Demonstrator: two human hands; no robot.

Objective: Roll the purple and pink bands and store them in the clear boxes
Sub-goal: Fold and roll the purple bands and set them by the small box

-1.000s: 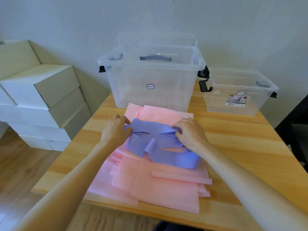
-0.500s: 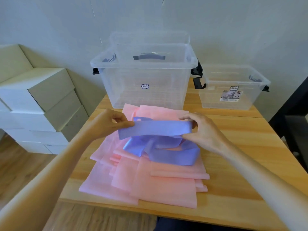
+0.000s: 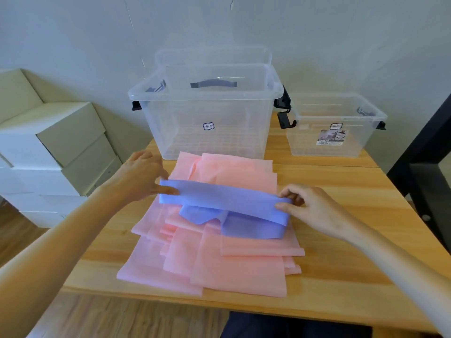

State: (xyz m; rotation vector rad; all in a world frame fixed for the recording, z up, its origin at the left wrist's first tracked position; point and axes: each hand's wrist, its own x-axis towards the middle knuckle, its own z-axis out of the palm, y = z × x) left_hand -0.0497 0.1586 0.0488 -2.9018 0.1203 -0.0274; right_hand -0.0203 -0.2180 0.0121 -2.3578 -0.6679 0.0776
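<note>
A purple band [image 3: 227, 203] is stretched flat between my hands above a pile of pink bands [image 3: 219, 254] on the wooden table [image 3: 353, 252]. My left hand [image 3: 141, 179] pinches its left end between thumb and fingers. My right hand [image 3: 310, 208] pinches its right end. The rest of the purple band hangs down and lies crumpled on the pink pile. A large clear box [image 3: 207, 111] stands open behind the pile. A smaller clear box [image 3: 334, 123] sits to its right.
White cardboard boxes [image 3: 48, 152] are stacked on the floor at the left. A dark frame [image 3: 424, 167] stands at the table's right edge. Both clear boxes have black latches, and a lid leans behind the large one.
My hands lifted one stretch of the purple band off the pile and pulled apart, drawing it taut and longer; the right hand moved right and toward me.
</note>
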